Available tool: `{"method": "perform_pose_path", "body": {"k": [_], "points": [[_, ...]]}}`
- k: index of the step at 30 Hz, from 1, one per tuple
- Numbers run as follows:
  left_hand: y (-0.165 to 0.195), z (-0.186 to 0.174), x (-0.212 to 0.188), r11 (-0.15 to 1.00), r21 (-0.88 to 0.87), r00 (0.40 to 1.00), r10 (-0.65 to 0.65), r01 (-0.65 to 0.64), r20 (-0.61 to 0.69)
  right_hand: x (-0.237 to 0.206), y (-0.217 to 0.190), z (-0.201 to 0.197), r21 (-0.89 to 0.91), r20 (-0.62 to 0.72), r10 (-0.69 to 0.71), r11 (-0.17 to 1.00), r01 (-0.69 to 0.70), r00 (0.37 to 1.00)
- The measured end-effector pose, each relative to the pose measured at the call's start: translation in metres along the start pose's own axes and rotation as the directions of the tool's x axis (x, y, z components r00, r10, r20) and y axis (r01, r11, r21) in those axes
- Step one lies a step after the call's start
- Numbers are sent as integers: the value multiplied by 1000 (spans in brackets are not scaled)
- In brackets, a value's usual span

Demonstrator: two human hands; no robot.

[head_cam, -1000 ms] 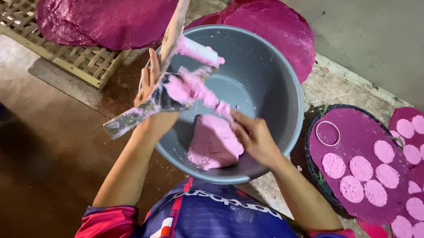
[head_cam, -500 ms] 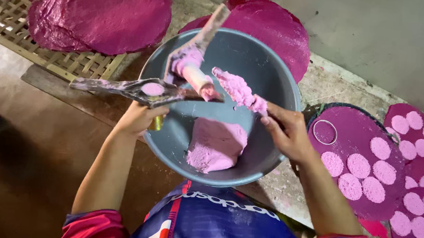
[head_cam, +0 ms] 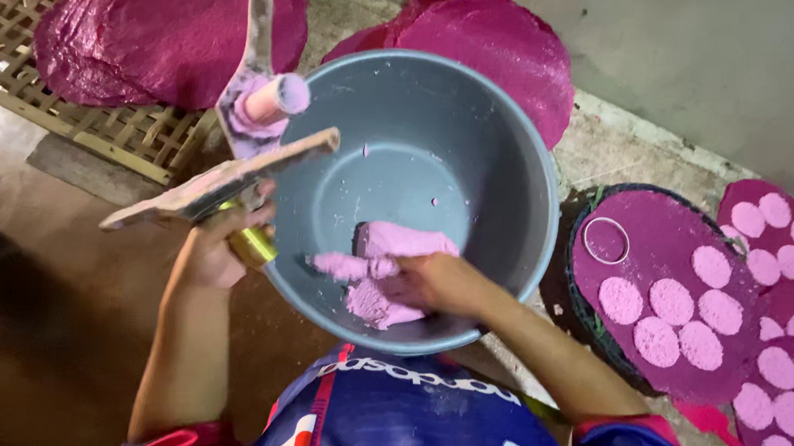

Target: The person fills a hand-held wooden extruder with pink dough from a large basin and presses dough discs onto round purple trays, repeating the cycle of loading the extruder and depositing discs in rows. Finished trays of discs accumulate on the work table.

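R hand (head_cam: 439,282) fingers curl into the pink dough (head_cam: 384,273), gripping a clump at the bottom of the grey basin (head_cam: 503,175). L hand (head_cam: 219,243) fingers clamp round a dough-caked wooden press (head_cam: 234,160), held just over the basin rim. Beyond R: round tray (head_cam: 643,236) w/ pink discs (head_cam: 679,313). Beyond L: magenta sheets (head_cam: 150,19) on bamboo rack (head_cam: 21,1).

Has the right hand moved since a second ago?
Yes. The right hand went down into the grey basin, from near its rim onto the pink dough.

grey basin (head_cam: 503,165), pink dough (head_cam: 384,269), magenta sheets (head_cam: 169,21)
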State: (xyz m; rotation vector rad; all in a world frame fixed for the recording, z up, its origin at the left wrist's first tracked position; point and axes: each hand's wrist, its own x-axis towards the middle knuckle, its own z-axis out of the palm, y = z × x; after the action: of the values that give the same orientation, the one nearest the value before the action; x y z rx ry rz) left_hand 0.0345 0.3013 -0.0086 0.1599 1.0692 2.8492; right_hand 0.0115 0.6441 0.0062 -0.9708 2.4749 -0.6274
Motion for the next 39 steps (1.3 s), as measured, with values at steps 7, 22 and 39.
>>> {"method": "perform_pose_path", "body": {"k": [7, 22, 39], "points": [[-60, 54, -9, 954, -105, 920, -236, 281, 312, 4, -8, -33, 538, -545, -212, 653, 533, 811], [-41, 123, -4, -202, 962, 884, -461, -185, 74, -67, -65, -73, -320, -528, -702, 685, 654, 477], [-80, 171, 11, 237, 971, 810, -568, -11, 148, -170, 28, -34, 831, 158, -246, 557, 6, 956]]}}
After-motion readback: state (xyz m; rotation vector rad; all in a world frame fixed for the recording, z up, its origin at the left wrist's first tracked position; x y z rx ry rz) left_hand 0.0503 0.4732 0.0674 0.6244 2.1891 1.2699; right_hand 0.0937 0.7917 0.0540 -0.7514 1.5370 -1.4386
